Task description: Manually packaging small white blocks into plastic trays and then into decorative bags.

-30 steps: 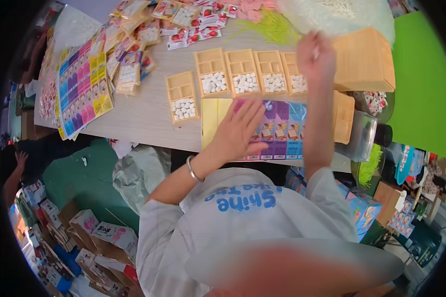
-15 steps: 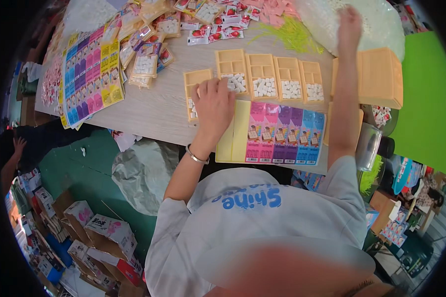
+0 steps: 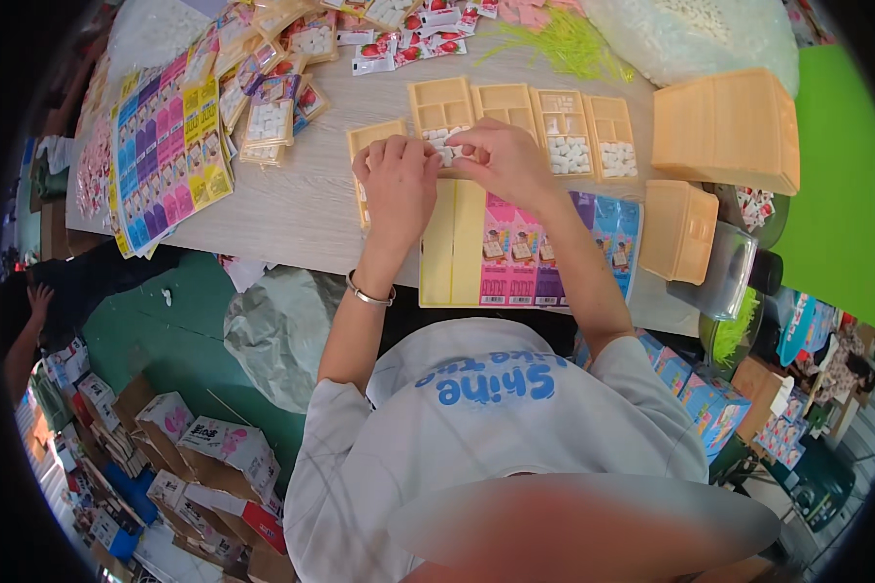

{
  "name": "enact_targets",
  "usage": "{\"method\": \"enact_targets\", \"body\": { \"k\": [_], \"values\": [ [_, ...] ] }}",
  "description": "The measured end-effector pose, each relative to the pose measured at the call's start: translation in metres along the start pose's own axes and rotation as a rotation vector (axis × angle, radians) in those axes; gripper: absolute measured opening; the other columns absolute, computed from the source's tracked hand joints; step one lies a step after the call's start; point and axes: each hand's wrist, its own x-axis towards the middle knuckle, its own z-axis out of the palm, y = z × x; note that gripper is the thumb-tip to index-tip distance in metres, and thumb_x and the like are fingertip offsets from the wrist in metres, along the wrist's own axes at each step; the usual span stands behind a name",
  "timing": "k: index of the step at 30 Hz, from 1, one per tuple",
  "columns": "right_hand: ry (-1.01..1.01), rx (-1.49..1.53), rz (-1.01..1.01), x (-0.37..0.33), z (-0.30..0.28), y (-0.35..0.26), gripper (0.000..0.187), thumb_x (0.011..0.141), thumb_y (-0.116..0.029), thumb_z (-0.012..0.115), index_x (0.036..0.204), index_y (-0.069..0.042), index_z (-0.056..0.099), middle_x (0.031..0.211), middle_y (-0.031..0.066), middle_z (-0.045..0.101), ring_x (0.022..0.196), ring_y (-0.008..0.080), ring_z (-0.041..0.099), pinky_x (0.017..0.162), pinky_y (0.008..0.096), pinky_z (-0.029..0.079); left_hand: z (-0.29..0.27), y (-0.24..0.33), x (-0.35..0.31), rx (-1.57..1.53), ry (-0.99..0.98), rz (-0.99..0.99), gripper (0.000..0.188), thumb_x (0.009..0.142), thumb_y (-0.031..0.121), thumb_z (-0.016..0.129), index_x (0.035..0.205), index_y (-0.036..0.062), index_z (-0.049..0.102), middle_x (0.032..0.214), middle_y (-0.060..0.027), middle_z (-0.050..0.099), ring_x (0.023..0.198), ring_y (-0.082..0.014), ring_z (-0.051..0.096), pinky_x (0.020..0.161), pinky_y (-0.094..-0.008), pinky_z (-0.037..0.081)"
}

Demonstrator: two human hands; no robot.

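Note:
Five beige compartment trays stand in a row, the leftmost tray [image 3: 371, 134] mostly under my left hand [image 3: 395, 183]. Its fingers are curled down, and what they hold, if anything, is hidden. My right hand [image 3: 507, 163] reaches in to the second tray [image 3: 441, 97], thumb and fingers pinched on small white pieces [image 3: 444, 136] at its near compartment. My right hand partly covers the third tray [image 3: 503, 100]. White pieces fill the near compartments of the fourth tray [image 3: 560, 124] and fifth tray [image 3: 610, 124]. Below the row lies a sheet of pink, purple and blue printed cards [image 3: 515, 255].
Stacked beige trays [image 3: 724, 136] and a smaller stack [image 3: 678, 231] stand at the right. A clear bag of white pieces [image 3: 695, 39] lies behind them. Printed sheets [image 3: 170, 155], filled packs [image 3: 268, 121], strawberry sachets [image 3: 428, 44] and green shreds [image 3: 559, 47] lie leftward and at the back.
My right hand has come from the white bag at the far right to the second tray, beside my left hand. My left hand has shifted slightly left.

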Motion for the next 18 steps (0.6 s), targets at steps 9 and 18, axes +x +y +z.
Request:
{"method": "enact_targets", "body": {
  "k": [9, 18],
  "values": [
    [0.311, 0.114, 0.126, -0.003, 0.009, 0.018, 0.018, 0.088, -0.013, 0.078, 0.104, -0.005, 0.078, 0.089, 0.0065, 0.07, 0.068, 0.014, 0.065, 0.063, 0.0273, 0.052, -0.004, -0.012, 0.013, -0.239, 0.044, 0.044, 0.023, 0.09, 0.014, 0.072, 0.113, 0.0111, 0.072, 0.109, -0.0078, 0.069, 0.11, -0.0284, 0.06, 0.099, -0.047, 0.043],
    [0.44, -0.331, -0.085, -0.005, 0.017, 0.032, 0.019, 0.078, -0.015, 0.081, 0.096, -0.011, 0.079, 0.084, 0.0042, 0.067, 0.087, 0.0271, 0.064, 0.078, 0.0406, 0.052, 0.012, -0.007, 0.007, 0.031, -0.116, 0.322, 0.043, 0.09, 0.015, 0.07, 0.132, 0.0203, 0.067, 0.132, -0.0046, 0.064, 0.125, -0.0256, 0.056, 0.108, -0.0466, 0.04]
  ]
}}
